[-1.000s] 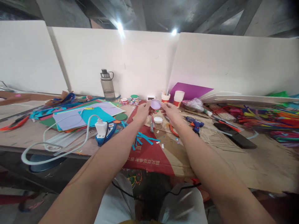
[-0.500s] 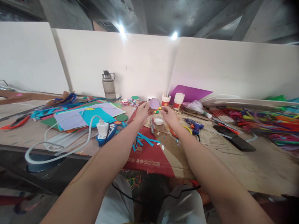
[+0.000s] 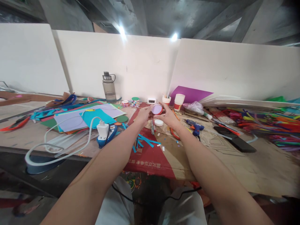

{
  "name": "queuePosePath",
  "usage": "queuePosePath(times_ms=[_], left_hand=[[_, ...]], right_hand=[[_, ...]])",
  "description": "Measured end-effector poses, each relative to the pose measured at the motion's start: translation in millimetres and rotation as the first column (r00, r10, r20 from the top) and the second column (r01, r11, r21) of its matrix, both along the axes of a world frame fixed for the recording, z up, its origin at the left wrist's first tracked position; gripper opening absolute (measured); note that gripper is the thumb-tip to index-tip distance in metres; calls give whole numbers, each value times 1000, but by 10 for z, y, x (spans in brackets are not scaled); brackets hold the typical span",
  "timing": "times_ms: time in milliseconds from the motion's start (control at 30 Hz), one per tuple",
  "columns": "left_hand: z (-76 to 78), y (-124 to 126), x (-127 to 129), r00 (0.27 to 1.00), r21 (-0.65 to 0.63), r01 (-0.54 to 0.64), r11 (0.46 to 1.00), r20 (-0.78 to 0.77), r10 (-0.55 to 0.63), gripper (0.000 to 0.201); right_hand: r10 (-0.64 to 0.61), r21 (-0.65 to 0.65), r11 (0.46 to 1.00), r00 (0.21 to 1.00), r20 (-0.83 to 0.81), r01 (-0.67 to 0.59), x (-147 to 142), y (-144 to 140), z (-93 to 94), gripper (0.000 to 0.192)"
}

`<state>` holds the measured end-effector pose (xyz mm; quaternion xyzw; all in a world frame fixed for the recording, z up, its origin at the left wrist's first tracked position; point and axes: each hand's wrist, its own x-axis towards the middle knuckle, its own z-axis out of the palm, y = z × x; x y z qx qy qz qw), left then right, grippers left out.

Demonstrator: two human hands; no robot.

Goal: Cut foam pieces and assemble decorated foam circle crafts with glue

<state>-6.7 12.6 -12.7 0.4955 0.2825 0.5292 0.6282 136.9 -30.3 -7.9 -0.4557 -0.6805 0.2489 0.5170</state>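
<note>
Both forearms reach forward over the desk (image 3: 27, 137), wrists level, with the hands meeting at its middle. The left hand (image 3: 142, 116) grips the left edge of a round, lilac-faced piece with a red rim (image 3: 157, 109). The right hand (image 3: 170, 116) curves around the piece's right side, a finger above and the thumb below, apparently holding it too. The piece is raised off the desk, its face tilted toward the person.

Compared with half a second ago, the right hand has closed in from just beside the piece; the red rim now shows, and the white digital clock (image 3: 152, 101) stands in fuller view.

Directly below the hands sit a white round lid (image 3: 158, 122) and a few pens (image 3: 152, 127), leaving little room for lowering. Blue strips (image 3: 148, 139) lie nearer the person, a glue gun (image 3: 197, 126) to the right. Open cardboard (image 3: 167, 162) extends between the forearms to the desk's front edge; white panels (image 3: 145, 62) bound the back.
</note>
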Motion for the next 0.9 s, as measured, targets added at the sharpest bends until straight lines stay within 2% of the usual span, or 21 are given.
queuePosePath(times_ms=[233, 333, 400, 467, 567, 667, 767, 900], left_hand=[[0, -41, 22, 1000, 48, -9, 999, -20, 9, 29], [35, -43, 4, 999, -24, -47, 999, 20, 47, 33], [91, -19, -45, 984, -87, -148, 985, 91, 156, 33], [164, 28, -126, 930, -143, -296, 944, 181, 319, 33], [262, 110, -264, 754, -242, -515, 822, 328, 569, 33], [310, 157, -345, 640, -303, -586, 752, 396, 659, 33], [313, 158, -343, 623, -325, -583, 745, 409, 666, 32], [287, 143, -299, 656, -302, -575, 761, 386, 649, 32]], right_hand=[[49, 78, 995, 996, 73, -55, 10, -37, 47, 57], [-12, 88, 996, 1000, 10, 11, 64, -7, 37, 57], [-98, 105, 989, 990, -101, 108, 130, 44, 23, 57], [-180, 129, 969, 957, -225, 213, 207, 108, 7, 56], [-267, 136, 935, 905, -332, 326, 290, 180, -17, 51], [-330, 115, 914, 879, -345, 388, 290, 190, -38, 50], [-344, 101, 914, 883, -318, 393, 240, 152, -45, 50], [-323, 108, 924, 901, -288, 366, 189, 101, -34, 50]])
